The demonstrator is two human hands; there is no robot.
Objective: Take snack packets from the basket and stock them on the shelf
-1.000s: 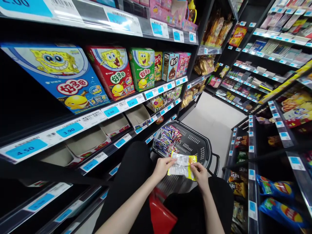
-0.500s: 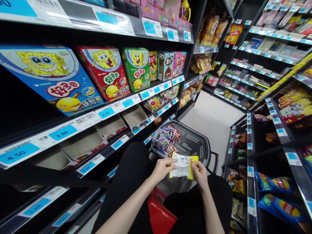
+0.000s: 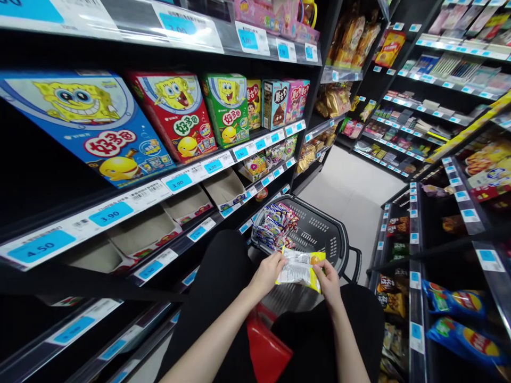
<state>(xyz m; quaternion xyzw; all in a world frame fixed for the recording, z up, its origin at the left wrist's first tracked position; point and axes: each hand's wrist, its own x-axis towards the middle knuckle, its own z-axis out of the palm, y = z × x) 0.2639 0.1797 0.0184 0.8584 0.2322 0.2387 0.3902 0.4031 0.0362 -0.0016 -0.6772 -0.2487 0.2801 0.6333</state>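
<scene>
A small yellow and silver snack packet [image 3: 298, 270] is held up between my two hands, its printed silver side facing me. My left hand [image 3: 268, 274] pinches its left edge, while my right hand [image 3: 329, 279] grips the right edge between thumb and fingers. Just beyond the packet, a dark grey shopping basket [image 3: 337, 226] stands on the floor. Several colourful snack packets [image 3: 274, 223] lie heaped in the basket's left part. Below my hands, a red object [image 3: 268, 346] shows between my black-clad knees; its kind is unclear.
On the left shelf stand a blue snack box [image 3: 91, 127], a red box [image 3: 175, 114] and a green box [image 3: 227, 109]. Open cardboard trays [image 3: 143, 234] sit one level lower. At right, blue chip bags [image 3: 463, 335] lie on a rack. Pale floor [image 3: 355, 181] runs down the aisle.
The view has shifted slightly, so the shelves appear a little further right. Both hands keep hold of the snack packet, which has tilted a little, its right end lower.
</scene>
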